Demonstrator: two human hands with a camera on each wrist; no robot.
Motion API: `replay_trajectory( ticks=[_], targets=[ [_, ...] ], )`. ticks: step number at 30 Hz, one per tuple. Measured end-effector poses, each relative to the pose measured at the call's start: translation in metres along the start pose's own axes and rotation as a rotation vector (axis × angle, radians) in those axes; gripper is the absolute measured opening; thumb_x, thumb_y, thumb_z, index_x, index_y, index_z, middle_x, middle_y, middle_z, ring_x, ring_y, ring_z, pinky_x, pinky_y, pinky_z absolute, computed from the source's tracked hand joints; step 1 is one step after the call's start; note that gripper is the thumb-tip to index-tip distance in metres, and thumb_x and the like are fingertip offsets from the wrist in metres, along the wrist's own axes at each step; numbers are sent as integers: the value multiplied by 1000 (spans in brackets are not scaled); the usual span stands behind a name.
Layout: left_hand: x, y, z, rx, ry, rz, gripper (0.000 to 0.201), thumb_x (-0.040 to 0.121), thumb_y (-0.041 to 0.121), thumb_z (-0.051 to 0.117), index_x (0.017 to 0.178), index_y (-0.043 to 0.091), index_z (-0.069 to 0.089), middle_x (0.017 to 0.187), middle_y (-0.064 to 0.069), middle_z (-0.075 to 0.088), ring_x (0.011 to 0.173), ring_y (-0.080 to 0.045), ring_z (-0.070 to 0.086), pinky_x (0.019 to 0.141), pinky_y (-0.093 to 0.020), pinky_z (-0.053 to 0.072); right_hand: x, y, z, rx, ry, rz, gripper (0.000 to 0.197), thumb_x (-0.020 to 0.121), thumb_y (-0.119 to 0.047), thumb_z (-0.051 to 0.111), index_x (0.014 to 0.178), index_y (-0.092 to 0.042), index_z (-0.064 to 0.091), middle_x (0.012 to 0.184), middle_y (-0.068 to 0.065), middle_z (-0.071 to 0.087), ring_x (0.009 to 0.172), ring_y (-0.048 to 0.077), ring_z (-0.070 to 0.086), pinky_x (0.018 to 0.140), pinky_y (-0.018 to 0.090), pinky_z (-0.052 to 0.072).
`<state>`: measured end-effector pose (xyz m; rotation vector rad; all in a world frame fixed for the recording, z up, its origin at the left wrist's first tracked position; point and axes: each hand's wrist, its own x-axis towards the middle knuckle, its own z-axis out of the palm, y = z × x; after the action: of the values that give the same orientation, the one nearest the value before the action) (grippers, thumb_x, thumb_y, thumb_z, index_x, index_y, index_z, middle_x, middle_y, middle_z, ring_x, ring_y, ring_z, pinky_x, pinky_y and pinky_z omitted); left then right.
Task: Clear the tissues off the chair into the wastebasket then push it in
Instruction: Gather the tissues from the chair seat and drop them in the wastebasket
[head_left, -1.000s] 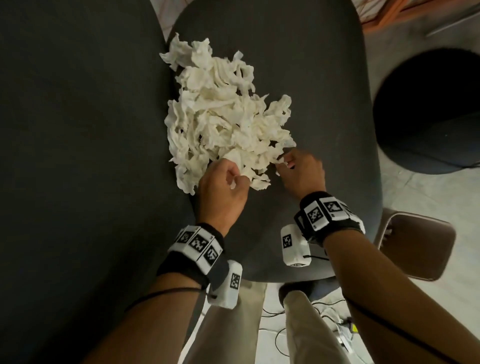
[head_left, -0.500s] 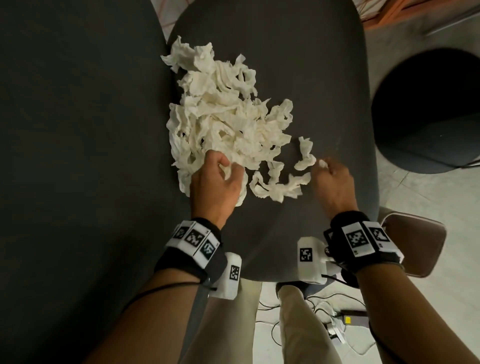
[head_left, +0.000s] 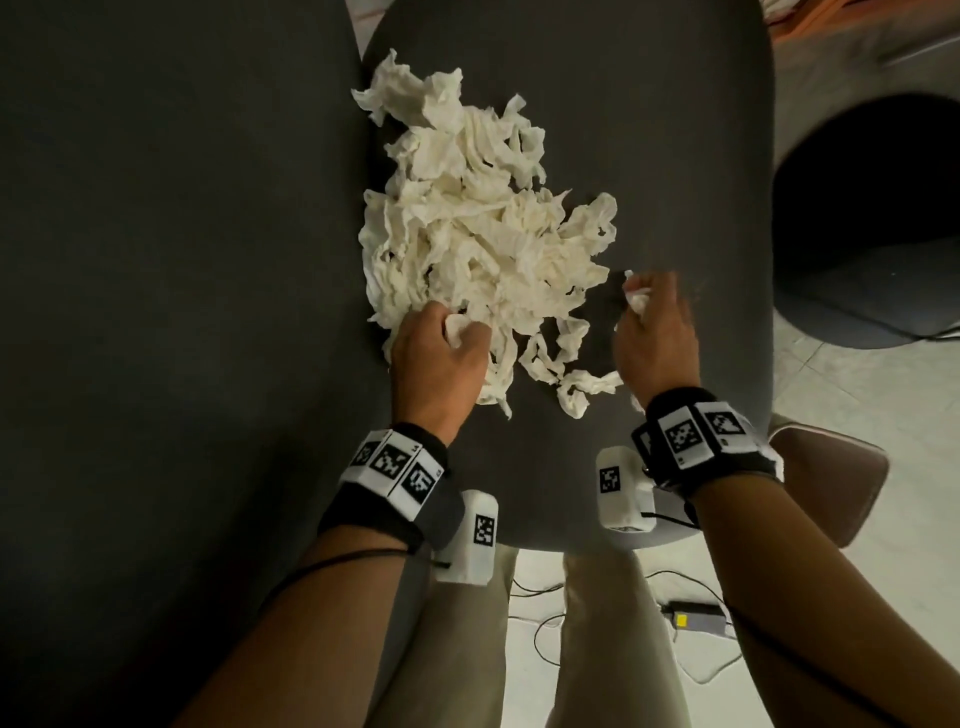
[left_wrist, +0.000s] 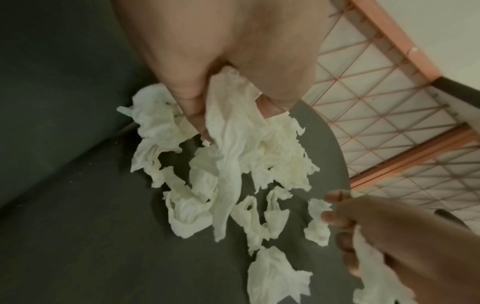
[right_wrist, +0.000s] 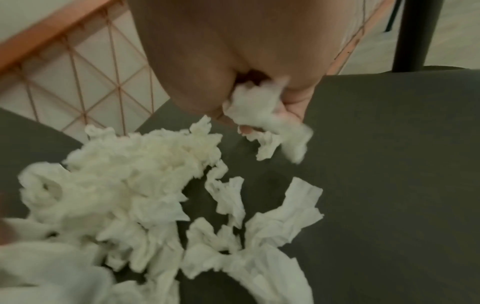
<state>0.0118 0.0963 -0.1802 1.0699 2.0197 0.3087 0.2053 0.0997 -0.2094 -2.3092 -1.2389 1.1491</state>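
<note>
Gripping tissue scrap (head_left: 637, 297), right hand (head_left: 655, 340) forward.

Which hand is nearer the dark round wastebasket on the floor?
Right. The right hand grips tissue near the seat's right edge, towards the wastebasket; the left hand grips tissue in the pile, farther away.

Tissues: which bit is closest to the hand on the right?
The small crumpled wad pinched in the right hand itself. It sits apart from the big tissue pile, which the left hand grips.
</note>
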Motion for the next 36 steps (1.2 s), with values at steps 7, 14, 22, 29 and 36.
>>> replay_trajectory(
  ticks=[7,14,22,29,36],
  targets=[
    [-25,0,5,-15,-93,62,30,82,-1,43,84,26,54,76,2,66,69,-14,63,60,-26,51,26,12,4,-218,-153,150,43,94,-31,54,130,-13,41,132,16,54,116,41,56,92,47,45],
    [-26,12,61,282,-214,52,30,90,41,60,108,19,53,93,-4,67,84,-27,65,72,-38,53,24,23,-14,-183,-174,69,14,89,-18,54,83,-7,61,84,14,61,85,32,59,72,28,34],
    [-15,4,83,352,-180,19,17,92,22,60,95,6,62,95,-14,67,90,-33,64,75,-38,50,-11,44,-20,-47,-269,-40,16,81,0,50,90,-11,58,86,10,63,84,35,62,69,30,41],
    [-32,12,62,328,-97,161,16,82,14,67,76,7,53,89,-3,49,76,-18,49,57,-18,34,-26,46,-1,-219,-492,-66,45,83,-46,64,114,-28,37,114,5,59,96,32,61,81,42,51],
    [-28,36,78,501,-270,395,45,78,-1,64,117,18,50,118,-5,52,101,-27,58,81,-42,50,-36,57,1,-341,-404,-129,37,95,-34,49,120,-7,53,122,16,58,111,37,55,82,41,47]
  ],
)
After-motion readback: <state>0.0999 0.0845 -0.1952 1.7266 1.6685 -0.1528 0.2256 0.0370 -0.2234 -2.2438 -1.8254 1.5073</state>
